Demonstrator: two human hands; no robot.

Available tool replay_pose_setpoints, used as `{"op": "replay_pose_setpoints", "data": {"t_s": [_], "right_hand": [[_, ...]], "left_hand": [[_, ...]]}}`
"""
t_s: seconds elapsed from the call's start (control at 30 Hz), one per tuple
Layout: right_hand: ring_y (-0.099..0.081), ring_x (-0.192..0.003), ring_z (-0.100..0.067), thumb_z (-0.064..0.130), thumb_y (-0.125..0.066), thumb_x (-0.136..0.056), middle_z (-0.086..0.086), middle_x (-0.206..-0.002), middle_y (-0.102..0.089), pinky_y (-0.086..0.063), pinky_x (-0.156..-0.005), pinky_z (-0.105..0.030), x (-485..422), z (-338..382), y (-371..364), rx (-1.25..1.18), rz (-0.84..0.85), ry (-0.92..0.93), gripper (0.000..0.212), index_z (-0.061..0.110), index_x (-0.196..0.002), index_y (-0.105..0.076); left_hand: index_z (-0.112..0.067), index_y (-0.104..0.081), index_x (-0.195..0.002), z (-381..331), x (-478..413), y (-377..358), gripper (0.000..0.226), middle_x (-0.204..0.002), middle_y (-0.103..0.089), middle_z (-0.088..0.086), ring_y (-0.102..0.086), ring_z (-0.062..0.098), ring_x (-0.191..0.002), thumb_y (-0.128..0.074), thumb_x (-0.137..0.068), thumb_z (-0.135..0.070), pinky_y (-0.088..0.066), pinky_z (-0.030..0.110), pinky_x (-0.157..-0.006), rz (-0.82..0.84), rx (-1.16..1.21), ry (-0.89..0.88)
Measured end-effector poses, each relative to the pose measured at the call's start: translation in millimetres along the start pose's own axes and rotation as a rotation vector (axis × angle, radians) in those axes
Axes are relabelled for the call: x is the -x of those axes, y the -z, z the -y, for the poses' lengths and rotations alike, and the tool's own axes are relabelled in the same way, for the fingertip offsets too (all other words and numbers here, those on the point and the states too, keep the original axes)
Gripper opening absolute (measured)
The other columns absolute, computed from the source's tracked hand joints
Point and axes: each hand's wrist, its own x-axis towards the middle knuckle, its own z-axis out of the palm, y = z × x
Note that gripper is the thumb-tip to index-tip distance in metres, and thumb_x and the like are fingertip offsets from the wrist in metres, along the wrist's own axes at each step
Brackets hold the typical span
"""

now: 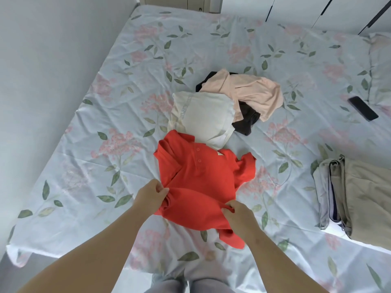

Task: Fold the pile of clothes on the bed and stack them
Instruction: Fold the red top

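A red polo shirt [201,180] lies crumpled on the floral bed sheet [84,127], collar away from me. My left hand [151,196] pinches its lower left part, and my right hand [239,218] pinches the fabric near its bottom edge. Beyond the polo lies a cream garment [203,115]. Behind that, a peach garment [251,92] is draped over a dark garment [245,121]. At the right edge of the bed stands a stack of folded clothes [355,199], khaki on top.
A black phone [362,108] lies on the sheet at the right, near a pillow [380,60]. A white wall runs along the bed's left side. Wardrobe doors stand at the far right.
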Motion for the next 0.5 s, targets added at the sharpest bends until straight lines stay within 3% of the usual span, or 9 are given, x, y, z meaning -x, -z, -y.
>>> {"op": "replay_pose_setpoints", "data": {"t_s": [0.13,0.23,0.37,0.5], "right_hand": [[-0.051,-0.076,-0.001,0.025,-0.052,-0.092,0.015,-0.081,-0.057,-0.034,-0.061,-0.013,-16.3,6.2,5.3,-0.048,0.038,-0.014,0.008,0.027,-0.092,-0.059],[-0.054,-0.085,-0.013,0.023,-0.05,-0.092,0.01,-0.085,-0.059,-0.038,-0.068,-0.023,-34.0,14.5,12.4,-0.058,0.032,-0.041,0.013,0.021,-0.097,-0.062],[-0.055,-0.085,-0.015,0.022,-0.05,-0.093,0.006,-0.088,-0.059,-0.039,-0.069,-0.025,-66.8,24.0,21.1,-0.056,0.008,-0.03,0.013,0.019,-0.097,-0.062],[-0.055,-0.097,-0.021,0.019,-0.051,-0.092,-0.001,-0.102,-0.061,-0.039,-0.08,-0.026,-114.6,30.7,23.5,-0.004,-0.012,-0.007,0.014,0.017,-0.098,-0.063]], "left_hand": [[-0.022,-0.045,-0.073,-12.9,-15.5,-0.6,0.022,-0.072,-0.053,-0.006,-0.047,0.007,-0.066,-0.055,-0.091,-0.029,-0.031,0.021,-0.054,0.038,-0.034,0.004],[-0.021,-0.048,-0.082,-24.0,-31.6,0.1,0.014,-0.079,-0.054,-0.005,-0.048,0.011,-0.071,-0.053,-0.092,-0.03,-0.034,0.022,-0.058,0.085,-0.05,-0.011],[-0.016,-0.054,-0.097,-40.8,-58.0,-4.3,0.013,-0.095,-0.06,0.0,-0.056,0.021,-0.09,-0.052,-0.093,-0.028,-0.044,0.032,-0.077,0.121,-0.059,-0.052],[-0.016,-0.054,-0.111,-56.9,-95.3,-19.9,0.021,-0.112,-0.06,0.002,-0.054,0.022,-0.104,-0.052,-0.093,-0.026,-0.044,0.033,-0.087,0.141,-0.124,-0.099]]}}
